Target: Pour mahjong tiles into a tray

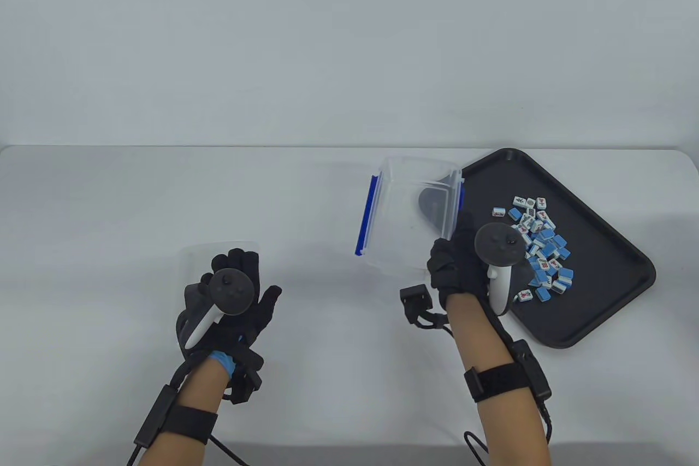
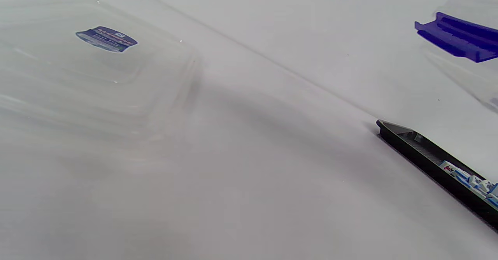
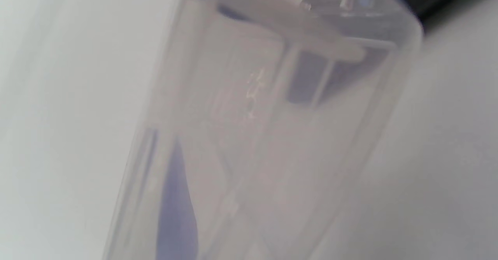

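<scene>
One tray [image 1: 595,318], one container [image 1: 407,214], one lid [image 2: 97,69], roughly forty tiles [image 1: 543,250].

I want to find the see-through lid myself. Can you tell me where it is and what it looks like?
Start at the black tray on the right, then cross the white table to the left hand. The lid lies flat there. Unlike the clear box with blue clips, it's nearly invisible except for one small blue sticker.

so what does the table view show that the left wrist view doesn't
Only the table view shows both hands: the right hand holds the clear container, tilted and looking empty, and the left hand rests over the clear lid. Only the left wrist view shows the lid's label. Both show the black tray with the mahjong tiles, the container's blue clip and the white table.
</scene>
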Demonstrator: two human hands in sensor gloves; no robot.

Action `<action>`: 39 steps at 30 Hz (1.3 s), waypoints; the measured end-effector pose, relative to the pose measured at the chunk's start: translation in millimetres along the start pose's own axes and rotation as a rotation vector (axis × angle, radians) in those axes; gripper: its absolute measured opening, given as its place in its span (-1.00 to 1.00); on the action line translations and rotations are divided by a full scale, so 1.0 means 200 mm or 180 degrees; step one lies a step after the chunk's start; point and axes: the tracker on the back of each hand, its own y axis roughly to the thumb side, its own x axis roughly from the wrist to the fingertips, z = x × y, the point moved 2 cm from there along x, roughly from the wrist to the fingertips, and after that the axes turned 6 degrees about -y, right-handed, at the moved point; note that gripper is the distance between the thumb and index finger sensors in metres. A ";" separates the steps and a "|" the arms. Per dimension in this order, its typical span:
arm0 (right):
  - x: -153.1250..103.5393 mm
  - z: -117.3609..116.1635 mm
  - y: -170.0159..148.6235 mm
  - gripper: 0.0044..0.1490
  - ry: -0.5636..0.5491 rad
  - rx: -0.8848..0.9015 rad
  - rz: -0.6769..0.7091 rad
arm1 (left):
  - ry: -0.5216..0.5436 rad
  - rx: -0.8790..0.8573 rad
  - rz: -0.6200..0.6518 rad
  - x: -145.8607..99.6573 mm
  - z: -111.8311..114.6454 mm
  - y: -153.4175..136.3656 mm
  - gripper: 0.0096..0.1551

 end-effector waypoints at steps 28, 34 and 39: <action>-0.25 -0.43 -0.25 -0.04 0.0656 -0.1024 -0.0021 | 0.0018 -0.0362 -0.0035 -0.02 -0.06 -0.09 -0.14; -0.36 -0.47 0.07 0.10 0.0771 -0.0816 0.0652 | 0.0283 -0.0935 0.0083 -0.09 -0.23 -0.15 -0.08; -0.47 -0.70 0.32 0.14 0.1351 -0.0488 0.0907 | 0.0349 -0.1909 0.0114 -0.10 -0.33 -0.34 -0.03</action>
